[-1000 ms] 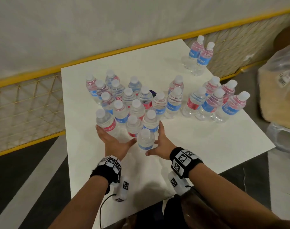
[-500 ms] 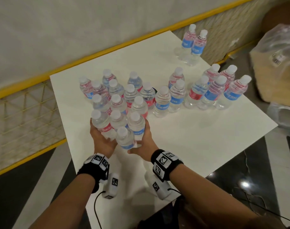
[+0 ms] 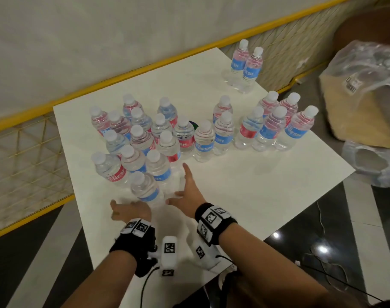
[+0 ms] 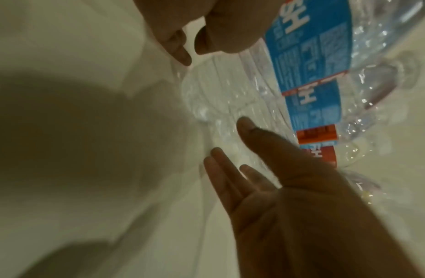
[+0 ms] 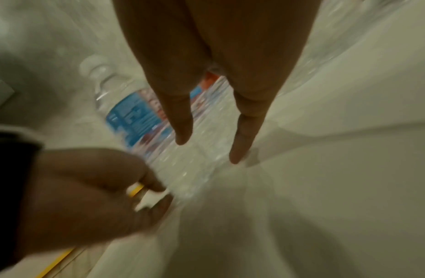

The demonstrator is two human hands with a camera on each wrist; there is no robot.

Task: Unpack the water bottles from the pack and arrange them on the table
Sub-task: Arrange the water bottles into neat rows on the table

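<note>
Because the clear plastic water bottles with white caps and red-and-blue labels [image 3: 145, 138] stand upright and shoulder to shoulder at about ten o'clock on the white square counter [image 3: 245, 185], they read as a block being tidied rather than single bottles being set down. The nearest bottle, blue-labelled [image 3: 145, 187], stands at the front point of that block, at roughly seven o'clock on the counter. The left hand [image 3: 129, 211] sits just at six o'clock of it with fingers spread and straight, holding nothing; whether it touches the base I cannot tell. The right hand [image 3: 187, 192] lies flat at its four o'clock side, fingers straight, forefinger pointing toward twelve, gripping nothing. Both seem placed as flat guides for nudging the front bottles. A second row of bottles [image 3: 274, 127] runs toward two o'clock, and a pair [image 3: 245, 63] stands apart near the one o'clock corner. A crumpled clear plastic bag [image 3: 365, 94] sits off the counter at three o'clock.

Only the head view gives the whole layout. The left wrist view shows the left hand [image 4: 266, 178] open beside the bottle bases and their blue labels [image 4: 308, 47]; the right wrist view, blurred, shows the right hand's straight fingers [image 5: 180, 112] over the blue-labelled bottle [image 5: 140, 116].
</note>
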